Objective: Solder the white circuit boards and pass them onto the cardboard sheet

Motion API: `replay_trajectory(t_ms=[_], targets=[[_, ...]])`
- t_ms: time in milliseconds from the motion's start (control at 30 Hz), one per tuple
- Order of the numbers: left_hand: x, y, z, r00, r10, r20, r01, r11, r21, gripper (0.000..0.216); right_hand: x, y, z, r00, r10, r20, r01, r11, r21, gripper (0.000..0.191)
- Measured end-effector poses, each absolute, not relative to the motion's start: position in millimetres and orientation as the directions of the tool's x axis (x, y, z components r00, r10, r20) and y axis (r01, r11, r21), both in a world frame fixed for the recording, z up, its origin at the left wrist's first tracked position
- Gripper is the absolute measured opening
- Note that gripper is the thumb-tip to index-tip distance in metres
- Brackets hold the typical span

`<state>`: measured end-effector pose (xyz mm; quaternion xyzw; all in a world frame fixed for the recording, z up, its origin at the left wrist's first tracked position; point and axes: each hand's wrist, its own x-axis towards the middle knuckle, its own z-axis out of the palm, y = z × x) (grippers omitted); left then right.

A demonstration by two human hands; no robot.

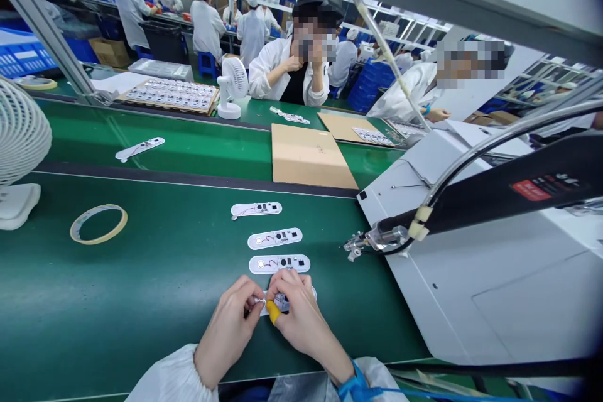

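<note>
Both my hands work on a white oval strip with circuit parts (309, 295), mostly hidden under them. The thumb and fingertips of my left hand (229, 321) pinch a small white piece (259, 301) at the strip's left end; its kind is too small to tell. My right hand (298, 311), with a yellow finger cot (272, 312) on one digit, presses its fingers together over the strip's middle. Just beyond lie an upper (275, 238) and a lower matching strip (279, 264), each with a round white disc, wires and black parts.
Another strip (257, 210) lies farther off, its disc hanging over the edge. A tape roll (98, 224) rests on the green bench at left, near a fan (21, 138). At right stands a white machine (471, 276) with a metal nozzle (358, 244). Cardboard (311, 154) and co-workers are across.
</note>
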<state>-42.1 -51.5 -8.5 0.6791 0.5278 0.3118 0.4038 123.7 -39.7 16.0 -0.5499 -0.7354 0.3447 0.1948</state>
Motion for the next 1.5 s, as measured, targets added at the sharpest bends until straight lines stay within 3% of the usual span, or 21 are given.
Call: replay_trajectory(t_ms=[400, 667, 800, 867, 1067, 1167, 1333, 1500], targets=[[-38, -37, -7, 0.261, 0.961, -0.09, 0.546, -0.07, 0.835, 0.015, 115, -36, 13, -0.243, 0.964, -0.105, 0.696, 0.098, -0.711, 0.03], [-38, -27, 12, 0.357, 0.934, -0.005, 0.575, -0.215, 0.789, 0.016, 136, -39, 12, -0.204, 0.977, 0.068, 0.554, 0.172, -0.815, 0.02], [-38, -11, 21, 0.423, 0.906, -0.024, 0.696, -0.308, 0.649, 0.058, 146, -39, 13, -0.132, 0.98, 0.151, 0.532, 0.198, -0.823, 0.019], [-40, -2, 24, 0.446, 0.89, -0.1, 0.757, -0.315, 0.573, 0.063, 147, -35, 13, -0.117, 0.978, 0.172, 0.543, 0.208, -0.813, 0.026], [-40, -1, 30, 0.482, 0.844, -0.235, 0.809, -0.326, 0.488, 0.088, 145, 0, 13, -0.111, 0.977, 0.184, 0.665, 0.211, -0.717, 0.045], [-35, -5, 30, 0.452, 0.848, -0.278, 0.836, -0.294, 0.463, 0.079, 147, 24, 16, -0.166, 0.975, 0.151, 0.749, 0.224, -0.624, 0.063], [-42, 4, 33, 0.392, 0.843, -0.369, 0.877, -0.221, 0.427, 0.066, 145, 50, 23, -0.281, 0.957, 0.07, 0.848, 0.282, -0.449, 0.043], [-55, 13, 31, 0.433, 0.822, -0.37, 0.858, -0.25, 0.449, 0.05, 128, 57, 25, -0.425, 0.905, 0.031, 0.851, 0.411, -0.328, 0.043]])
